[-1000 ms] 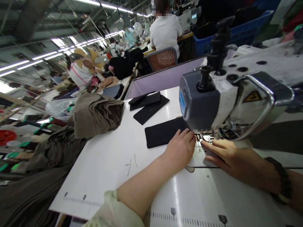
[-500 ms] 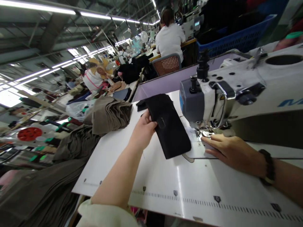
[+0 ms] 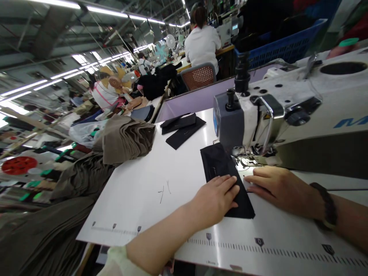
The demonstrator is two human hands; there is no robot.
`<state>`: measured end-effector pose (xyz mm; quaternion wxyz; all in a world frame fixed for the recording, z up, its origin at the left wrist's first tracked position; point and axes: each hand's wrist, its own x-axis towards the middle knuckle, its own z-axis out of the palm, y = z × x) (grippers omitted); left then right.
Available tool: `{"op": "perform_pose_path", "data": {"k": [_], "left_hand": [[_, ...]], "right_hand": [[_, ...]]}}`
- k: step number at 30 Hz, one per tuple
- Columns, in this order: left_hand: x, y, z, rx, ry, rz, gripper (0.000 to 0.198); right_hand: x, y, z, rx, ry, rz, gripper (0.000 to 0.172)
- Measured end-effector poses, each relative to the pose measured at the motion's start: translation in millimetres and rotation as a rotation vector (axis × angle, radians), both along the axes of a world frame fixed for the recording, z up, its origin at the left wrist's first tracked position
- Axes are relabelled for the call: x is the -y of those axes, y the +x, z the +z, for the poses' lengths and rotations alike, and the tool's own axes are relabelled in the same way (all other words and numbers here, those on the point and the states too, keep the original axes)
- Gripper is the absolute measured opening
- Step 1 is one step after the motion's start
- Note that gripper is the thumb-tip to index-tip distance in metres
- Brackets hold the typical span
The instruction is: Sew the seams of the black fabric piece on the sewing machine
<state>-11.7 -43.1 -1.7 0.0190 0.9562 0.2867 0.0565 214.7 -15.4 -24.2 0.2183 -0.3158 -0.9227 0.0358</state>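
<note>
A black fabric piece (image 3: 214, 159) with a small slit lies flat on the white sewing table, just left of the needle area. My left hand (image 3: 217, 197) rests palm down on it, fingers stretched out towards the presser foot. To the right of the cloth, my right hand (image 3: 277, 188) lies on the machine bed with its fingers extended, close by the presser foot (image 3: 247, 162). Nothing shows in its grasp. The sewing machine (image 3: 273, 107) stands above and behind both hands. Further back on the table are a few more black fabric pieces (image 3: 185, 132).
A stack of brown-grey cloth (image 3: 129, 140) sits at the table's left edge, with more draped cloth (image 3: 51, 234) below. Loose threads (image 3: 164, 191) lie on the tabletop. Behind are a blue basket (image 3: 284, 44), a chair (image 3: 198, 76) and a person in a white shirt (image 3: 202, 46).
My left hand has brought the black fabric piece down and right, from held up to flat beside the needle. More black pieces now show at the back. My right hand has barely moved.
</note>
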Motion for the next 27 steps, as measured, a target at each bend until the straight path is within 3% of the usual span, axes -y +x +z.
{"op": "perform_pose_path", "data": {"k": [3,8,18,27], "left_hand": [[-16,8,-7.0,0.004,0.007,0.021,0.039],[-36,13,-2.9,0.034,-0.064,0.069,0.039],[-50,9,-6.5,0.122,-0.138,0.067,0.035],[-57,7,-9.5,0.159,-0.147,0.046,0.037]], "right_hand": [[2,1,1.9,-0.002,-0.017,0.018,0.030],[1,1,3.0,0.017,-0.013,0.016,0.028],[-1,-5,-0.3,0.031,0.105,-0.042,0.029],[-3,-7,-5.6,0.012,0.027,-0.109,0.026]]}}
